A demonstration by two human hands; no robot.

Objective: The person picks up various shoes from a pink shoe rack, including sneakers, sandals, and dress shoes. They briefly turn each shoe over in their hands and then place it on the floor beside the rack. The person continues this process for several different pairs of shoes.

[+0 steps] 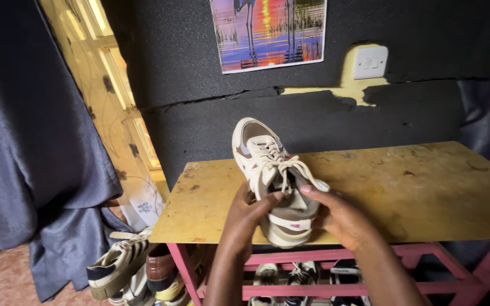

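At the near edge of the yellow tabletop [404, 192] I have a cream sneaker [273, 175] in both hands, its toe pointing away towards the wall and its heel hanging just past the table's front edge. My left hand [245, 218] grips the shoe's left side, fingers curled round it, the thumb pressed into the opening by the tongue; my right hand [338, 215] cups the right side, fingers wrapped close, the thumb lying beside the white laces [282, 164]. To the right of the shoe the board runs bare to its far corner, while on the left little surface remains before the edge. Behind stands a dark foam wall [199, 68] with a sunset picture [267, 31] and a light switch [370, 61]. Grey curtains [29, 141] hang close on the left. Under the pink frame [336, 258] more shoes [123, 263] sit stacked, partly hidden by my forearms and cut off by the bottom of the view; I cannot make out the sneaker's sole.
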